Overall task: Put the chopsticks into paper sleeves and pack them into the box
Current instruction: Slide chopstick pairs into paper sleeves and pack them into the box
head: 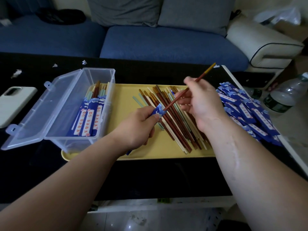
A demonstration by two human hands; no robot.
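My left hand (140, 125) grips a blue paper sleeve (158, 111) above the yellow tray (126, 95). My right hand (200, 100) pinches a brown chopstick (202, 75) with a yellow tip, its lower end at the sleeve's mouth. Several loose chopsticks (176, 119) in brown, cream and pale green lie in a pile on the tray. The clear plastic box (83, 104) stands open at the tray's left end and holds several sleeved chopsticks (90, 117). A heap of empty blue sleeves (246, 112) lies right of the tray.
A phone in a white case (15, 104) lies on the black table at the left. Paper scraps (16, 73) dot the far table edge. Plastic water bottles (285, 95) stand at the right. A blue sofa (150, 40) lies behind the table.
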